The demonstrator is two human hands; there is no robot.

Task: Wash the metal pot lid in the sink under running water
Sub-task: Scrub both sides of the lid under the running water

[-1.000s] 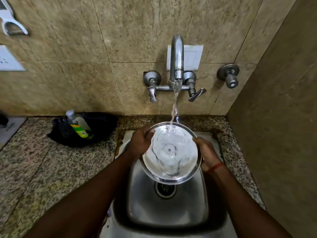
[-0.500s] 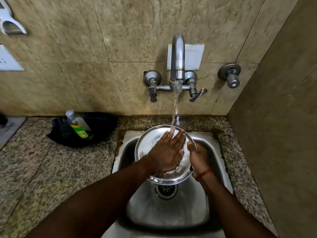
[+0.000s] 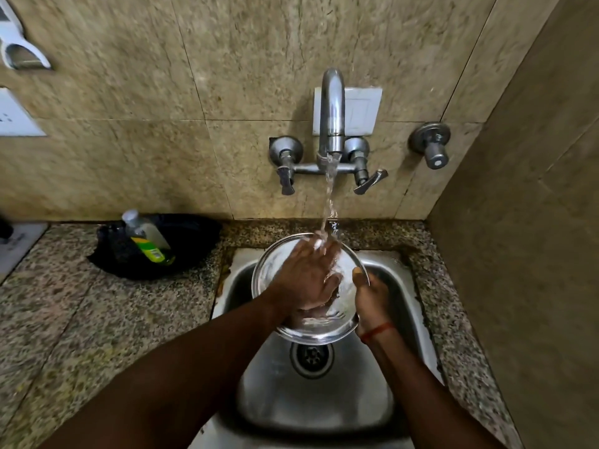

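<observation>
The round metal pot lid (image 3: 272, 270) is held tilted over the steel sink (image 3: 324, 400), its inner face toward me. My right hand (image 3: 371, 298) grips its right rim, thumb over the edge. My left hand (image 3: 308, 280) lies flat on the lid's inner face with fingers spread, fingertips in the water stream (image 3: 329, 196). That water falls from the wall tap (image 3: 331, 115) onto my fingers and the lid's upper edge. My left hand hides much of the lid's centre.
A sink drain (image 3: 311, 356) sits below the lid. On the granite counter (image 3: 81, 319) to the left lies a black bag (image 3: 181, 244) with a green-labelled bottle (image 3: 147, 239) on it. Tiled walls close in behind and at the right. A second valve (image 3: 431, 145) is right of the tap.
My left hand left the lid's left rim and moved onto its inner face, then slid up so the fingertips reach the stream. The lid shifted slightly left.
</observation>
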